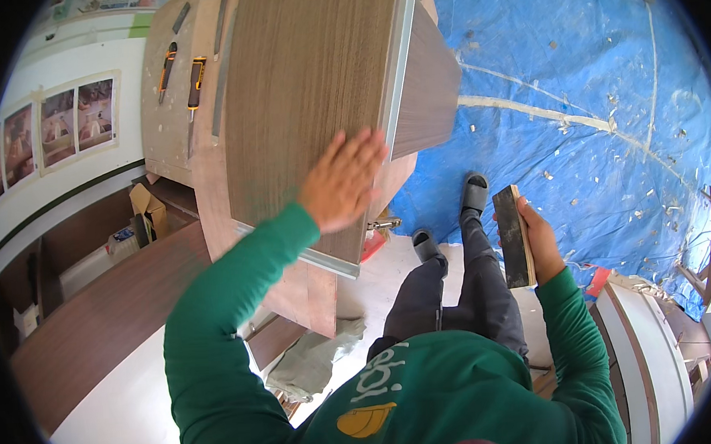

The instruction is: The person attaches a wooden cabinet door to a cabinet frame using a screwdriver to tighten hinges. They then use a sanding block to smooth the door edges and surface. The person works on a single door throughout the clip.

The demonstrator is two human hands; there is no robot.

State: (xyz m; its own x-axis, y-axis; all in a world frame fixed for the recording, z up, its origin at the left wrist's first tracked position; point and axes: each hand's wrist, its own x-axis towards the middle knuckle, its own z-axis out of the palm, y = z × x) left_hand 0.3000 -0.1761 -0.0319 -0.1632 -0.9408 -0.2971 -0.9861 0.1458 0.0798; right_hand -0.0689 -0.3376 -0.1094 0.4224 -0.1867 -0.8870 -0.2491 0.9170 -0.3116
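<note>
My left hand (343, 178) is spread flat over a brown wood-grain panel (291, 72), near its right edge. The hand is slightly blurred, with nothing in it. A pale strip (402, 59) runs along that edge, and a second brown face slopes down beyond it. Off to the right, my right hand (541, 240) grips a sanding block (515, 238) by its side, apart from the panel. The block is long and flat, with a dark face and a lighter wooden back. Close to the panel's near corner, a small metal fitting (384, 224) sticks out.
A screwdriver (195, 84) and a utility knife (168, 71) lie on the workbench (166, 135) left of the panel. Blue sheeting (539, 35) scattered with scraps covers the floor at right. An open cardboard box (149, 209) stands at left. White-edged boards (640, 352) lie at lower right.
</note>
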